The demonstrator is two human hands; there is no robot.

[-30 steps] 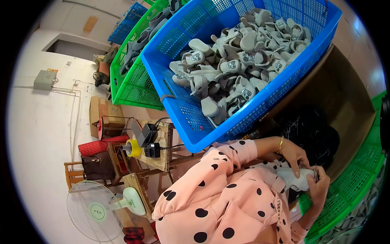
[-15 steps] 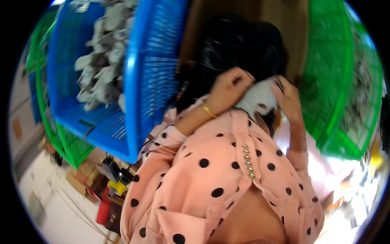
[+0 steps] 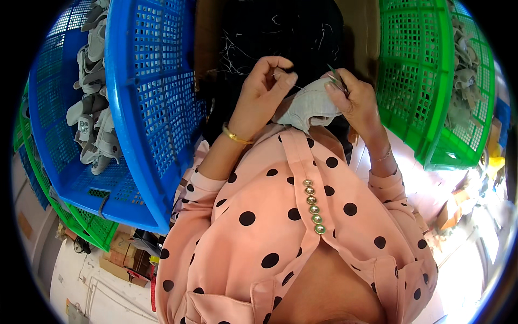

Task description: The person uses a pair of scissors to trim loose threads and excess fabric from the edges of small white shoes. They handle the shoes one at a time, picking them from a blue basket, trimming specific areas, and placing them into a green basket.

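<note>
A pale grey fabric shoe upper [image 3: 310, 103] lies in my lap, its opening facing my shirt. My left hand [image 3: 263, 92] is just left of it, thumb and fingers pinched on a thin pale thread [image 3: 300, 88] that runs toward the upper. At the upper's right side, my right hand [image 3: 354, 100] is closed round a small dark pointed tool that looks like thread snips [image 3: 337, 81], its tip pointing up and away from me. The right fingers also touch the upper's edge. Whether the snips' blades are apart is too small to tell.
A blue plastic basket [image 3: 156, 97] with several grey shoe uppers [image 3: 91, 102] stands close on my left. A green basket [image 3: 415, 81] holding more uppers [image 3: 464, 81] stands on my right. Loose thread ends [image 3: 234, 56] lie on the dark cloth over my legs. Boxes [image 3: 127, 251] sit at lower left.
My left hand has come away from the shoe upper to the left, with thread now visible between them. The snips show more clearly in my right hand. The whole view has shifted.
</note>
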